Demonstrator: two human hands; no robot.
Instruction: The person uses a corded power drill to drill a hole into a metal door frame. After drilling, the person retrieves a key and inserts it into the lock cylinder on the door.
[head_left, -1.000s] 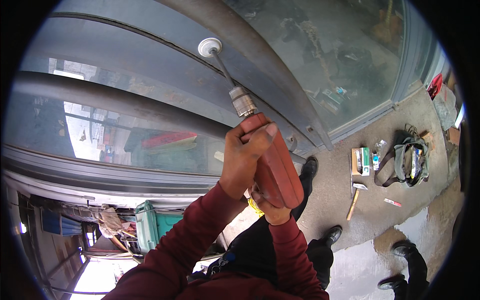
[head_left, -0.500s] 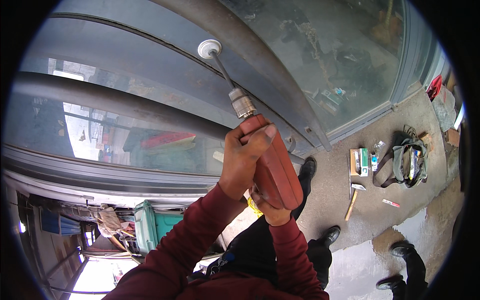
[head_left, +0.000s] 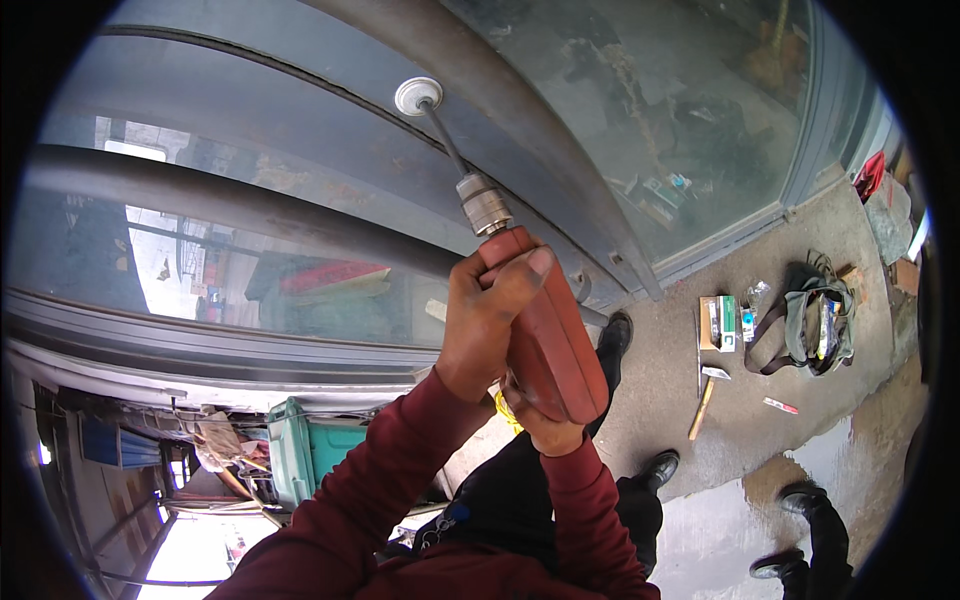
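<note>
A red power drill point(head_left: 562, 345) is gripped by both of my hands. My left hand point(head_left: 478, 325) wraps round the front of its body, just behind the metal chuck point(head_left: 485, 205), with the thumb across the top. At the rear lower end, my right hand point(head_left: 548, 428) closes round the drill's grip, mostly hidden under the body. A long grey shaft point(head_left: 448, 138) runs from the chuck to a round white-rimmed fitting point(head_left: 407, 98) on the grey metal door frame point(head_left: 290, 85). The shaft's tip meets the fitting's middle; how deep it goes cannot be seen.
Dark tubular handles point(head_left: 250, 205) cross the glass doors. On the concrete to the right lie a hammer point(head_left: 703, 405), a small open box point(head_left: 712, 325), a red-and-white marker-like stick point(head_left: 781, 406) and a tool bag point(head_left: 790, 330). Another person's shoe point(head_left: 803, 498) shows lower right. A green bin point(head_left: 290, 455) stands left.
Almost nothing differs. The drill and both hands hold nearly the same place, with the shaft still at the round fitting.
</note>
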